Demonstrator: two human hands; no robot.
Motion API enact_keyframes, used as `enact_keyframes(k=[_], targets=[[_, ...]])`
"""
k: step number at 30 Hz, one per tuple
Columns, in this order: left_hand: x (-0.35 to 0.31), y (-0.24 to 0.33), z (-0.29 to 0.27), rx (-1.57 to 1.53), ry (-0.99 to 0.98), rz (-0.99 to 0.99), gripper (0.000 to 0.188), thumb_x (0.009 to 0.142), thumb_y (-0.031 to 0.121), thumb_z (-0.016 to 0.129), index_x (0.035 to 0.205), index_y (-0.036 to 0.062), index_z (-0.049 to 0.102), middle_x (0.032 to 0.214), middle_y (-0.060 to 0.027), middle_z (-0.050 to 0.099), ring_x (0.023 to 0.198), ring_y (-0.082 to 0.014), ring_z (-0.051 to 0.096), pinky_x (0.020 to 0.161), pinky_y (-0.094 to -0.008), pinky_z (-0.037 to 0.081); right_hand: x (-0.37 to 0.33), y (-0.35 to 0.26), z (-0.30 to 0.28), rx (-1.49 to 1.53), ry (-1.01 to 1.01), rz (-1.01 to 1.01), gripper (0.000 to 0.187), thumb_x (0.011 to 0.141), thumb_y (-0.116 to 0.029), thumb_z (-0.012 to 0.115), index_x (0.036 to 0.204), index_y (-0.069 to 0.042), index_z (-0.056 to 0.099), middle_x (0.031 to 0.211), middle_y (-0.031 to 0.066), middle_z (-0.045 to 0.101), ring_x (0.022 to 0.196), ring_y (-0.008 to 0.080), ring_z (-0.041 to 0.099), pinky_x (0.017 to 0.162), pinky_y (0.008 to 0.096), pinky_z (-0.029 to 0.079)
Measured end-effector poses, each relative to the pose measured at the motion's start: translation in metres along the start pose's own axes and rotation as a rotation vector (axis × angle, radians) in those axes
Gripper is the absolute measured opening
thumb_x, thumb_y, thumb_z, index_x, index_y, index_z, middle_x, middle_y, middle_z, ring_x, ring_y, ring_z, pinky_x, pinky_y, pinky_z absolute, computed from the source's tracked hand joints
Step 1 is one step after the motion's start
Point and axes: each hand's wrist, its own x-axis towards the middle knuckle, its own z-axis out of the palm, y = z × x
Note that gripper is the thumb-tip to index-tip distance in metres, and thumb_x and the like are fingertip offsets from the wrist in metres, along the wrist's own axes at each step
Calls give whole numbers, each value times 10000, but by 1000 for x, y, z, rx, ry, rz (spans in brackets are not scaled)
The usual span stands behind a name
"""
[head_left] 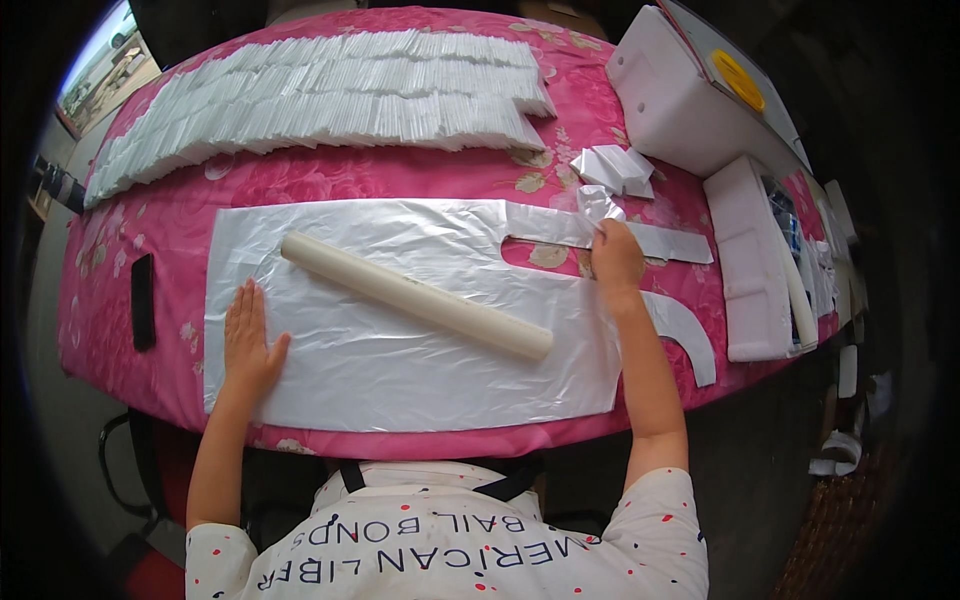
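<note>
A stack of flat white plastic carrier bags (420,390) lies spread before me, its cut-out handles pointing right. Across it rests a cream plastic pipe (415,295), slanting from upper left to lower right and touched by neither hand. My left hand (252,340) presses flat on the left end of the bags, fingers stretched out. At the handle end, my right hand (617,262) is closed on a bunched-up part of the plastic bag (600,204). Its fingertips are partly hidden. One handle strip (675,243) runs on to the right beyond that hand; another handle (685,335) curves beside my forearm.
Rows of folded white plastic pieces (330,95) cover the far left of the pink flowered tablecloth (400,175). A small folded pile (612,170) sits beyond my right hand. White foam boxes (745,260) stand at the right. A dark phone-like slab (143,302) lies at far left.
</note>
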Motion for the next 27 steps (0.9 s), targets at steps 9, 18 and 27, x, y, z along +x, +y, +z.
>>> enact_keyframes(k=[9, 18, 27], targets=[[3, 2, 0, 21, 2, 34, 723, 821, 313, 504, 1388, -15, 198, 1459, -156, 191, 1359, -299, 150, 1095, -417, 106, 45, 190, -95, 18, 115, 136, 217, 785, -157, 571, 930, -4, 625, 913, 174, 642, 848, 294, 617, 756, 345, 467], [-2, -4, -3, 44, -5, 62, 701, 867, 381, 441, 1391, -10, 189, 1461, -154, 185, 1360, -306, 140, 1092, -420, 106, 59, 180, -83, -496, 320, -30, 120, 788, -93, 558, 842, -94, 665, 822, 42, 642, 879, 246, 575, 770, 383, 440], [-4, -4, -3, 24, -16, 34, 716, 843, 339, 480, 1396, -3, 179, 1463, -154, 180, 1360, -305, 135, 1094, -415, 101, 51, 149, -45, -698, 376, -54, 416, 796, -48, 462, 1211, -79, 483, 1241, 198, 443, 1141, 381, 397, 979, 484, 299]])
